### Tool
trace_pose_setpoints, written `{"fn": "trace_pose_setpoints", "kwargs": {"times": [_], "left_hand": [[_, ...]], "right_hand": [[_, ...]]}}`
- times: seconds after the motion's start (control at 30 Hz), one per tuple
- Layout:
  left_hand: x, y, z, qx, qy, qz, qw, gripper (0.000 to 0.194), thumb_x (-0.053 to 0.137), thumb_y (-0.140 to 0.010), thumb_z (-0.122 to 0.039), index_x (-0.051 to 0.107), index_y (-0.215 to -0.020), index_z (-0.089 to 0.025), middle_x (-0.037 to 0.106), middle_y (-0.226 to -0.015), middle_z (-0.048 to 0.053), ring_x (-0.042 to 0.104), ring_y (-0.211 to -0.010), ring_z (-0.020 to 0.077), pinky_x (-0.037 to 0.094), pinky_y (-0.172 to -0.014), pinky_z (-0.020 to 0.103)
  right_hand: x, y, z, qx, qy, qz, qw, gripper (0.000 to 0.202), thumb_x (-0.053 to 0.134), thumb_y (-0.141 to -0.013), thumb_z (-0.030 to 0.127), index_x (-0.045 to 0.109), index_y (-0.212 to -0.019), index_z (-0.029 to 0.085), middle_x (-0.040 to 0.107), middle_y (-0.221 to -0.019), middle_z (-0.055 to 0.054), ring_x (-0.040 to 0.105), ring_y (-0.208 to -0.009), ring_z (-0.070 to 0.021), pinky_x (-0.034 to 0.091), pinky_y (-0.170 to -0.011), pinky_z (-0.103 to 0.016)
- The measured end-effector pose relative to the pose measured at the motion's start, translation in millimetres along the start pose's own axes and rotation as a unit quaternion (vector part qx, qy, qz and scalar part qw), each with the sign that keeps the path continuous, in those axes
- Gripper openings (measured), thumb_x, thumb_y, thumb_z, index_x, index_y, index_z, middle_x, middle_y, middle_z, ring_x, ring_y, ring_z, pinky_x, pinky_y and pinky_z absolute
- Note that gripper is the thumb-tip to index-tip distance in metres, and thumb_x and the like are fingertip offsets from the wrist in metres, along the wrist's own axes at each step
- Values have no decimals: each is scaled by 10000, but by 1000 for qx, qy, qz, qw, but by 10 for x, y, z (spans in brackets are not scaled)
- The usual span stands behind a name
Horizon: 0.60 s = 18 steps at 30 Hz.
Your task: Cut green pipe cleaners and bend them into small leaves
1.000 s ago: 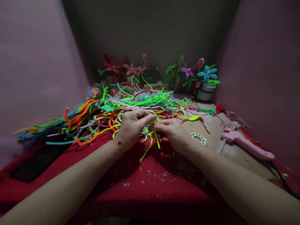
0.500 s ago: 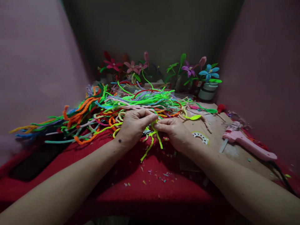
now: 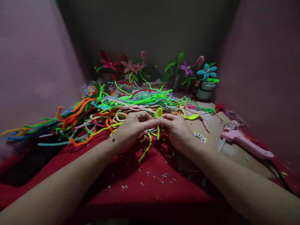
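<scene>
Between my two hands is a yellow-green pipe cleaner [image 3: 159, 112], its upper part formed into an upright leaf-shaped loop and its tail hanging down below the fingers. My left hand [image 3: 138, 123] pinches it from the left with thumb and fingers. From the right, my right hand [image 3: 174, 126] pinches the same spot, and the fingertips of both hands meet. Under the hands lies a metal tool [image 3: 152, 130], mostly hidden, perhaps scissors. A loose yellow-green pipe cleaner piece [image 3: 145, 151] lies on the red cloth just below.
A heap of coloured pipe cleaners [image 3: 140, 99] spreads behind and left. A pink glue gun [image 3: 246, 142] rests on cardboard [image 3: 211, 125] at right, near a yellow-green leaf [image 3: 191, 117]. A dark phone [image 3: 28, 165] lies left. Pipe-cleaner flowers in pots, one a white jar [image 3: 205, 90], stand behind.
The yellow-green pipe cleaner has been turned so its leaf-shaped loop now stands up above the fingers. My hands have come together at its base. The view has shifted slightly.
</scene>
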State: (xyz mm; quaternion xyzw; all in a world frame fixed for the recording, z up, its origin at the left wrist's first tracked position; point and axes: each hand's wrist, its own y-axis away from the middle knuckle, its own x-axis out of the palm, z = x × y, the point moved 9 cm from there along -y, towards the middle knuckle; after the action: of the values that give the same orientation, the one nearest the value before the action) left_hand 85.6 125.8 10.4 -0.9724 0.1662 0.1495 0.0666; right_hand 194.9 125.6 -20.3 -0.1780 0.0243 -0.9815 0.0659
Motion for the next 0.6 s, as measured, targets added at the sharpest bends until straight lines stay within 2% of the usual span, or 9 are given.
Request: {"fn": "trace_pose_setpoints", "kwargs": {"times": [0.2, 0.3, 0.43, 0.6], "left_hand": [[35, 16, 39, -1, 22, 18, 1000, 224, 630, -760, -339, 553, -659, -154, 446, -501, -53, 367, -415, 53, 280, -403, 194], [30, 10, 91, -8, 68, 19, 997, 227, 648, -750, -357, 567, -696, -152, 462, -537, -50, 358, -418, 45, 272, -403, 192], [106, 5, 197, -44, 122, 59, 990, 222, 656, -748, -349, 586, -702, -143, 418, -505, -59, 301, -406, 36, 225, -399, 198], [119, 17, 183, -58, 117, 55, 990, 236, 648, -749, -346, 566, -643, -152, 380, -463, -66, 289, -396, 42, 242, -407, 207]], "right_hand": [[15, 5, -23, 20, 6, 10, 1000, 187, 738, -619, 283, 604, -641, 154, 519, -512, 41, 430, -442, -79, 297, -456, -238], [13, 3, 21, 4, -2, 3, 1000, 175, 741, -602, 268, 617, -648, 153, 526, -534, 42, 409, -460, -70, 288, -463, -231], [15, 11, 61, 0, -10, -8, 1000, 194, 759, -576, 274, 635, -653, 147, 517, -558, 46, 360, -471, -54, 252, -456, -223], [-12, 9, 159, -39, 15, -19, 999, 211, 729, -636, 331, 639, -658, 141, 511, -560, 36, 366, -464, -56, 254, -448, -224]]}}
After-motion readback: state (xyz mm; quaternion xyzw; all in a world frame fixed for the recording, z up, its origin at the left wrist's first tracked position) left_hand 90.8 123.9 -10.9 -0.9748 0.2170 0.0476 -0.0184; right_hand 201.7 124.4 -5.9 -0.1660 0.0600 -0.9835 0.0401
